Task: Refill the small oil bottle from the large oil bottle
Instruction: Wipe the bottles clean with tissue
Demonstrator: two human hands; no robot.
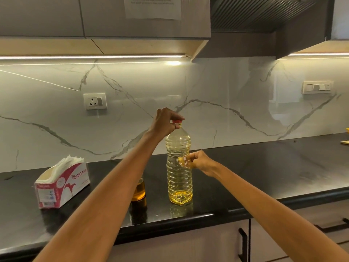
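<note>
The large oil bottle (179, 173) stands upright on the black counter (264, 167), clear ribbed plastic with yellow oil low in it. My left hand (166, 121) pinches its red cap (177, 121) from above. My right hand (200, 162) grips the bottle's middle from the right, fingers showing through the plastic. The small oil bottle (138, 191) stands just left of the large one, holding amber oil; my left forearm hides its top.
A red and white tissue box (60, 184) with paper napkins lies at the left of the counter. The marble backsplash carries a socket (95, 101) and a switch plate (318, 87). Cabinet doors with black handles (243, 244) sit below the counter edge.
</note>
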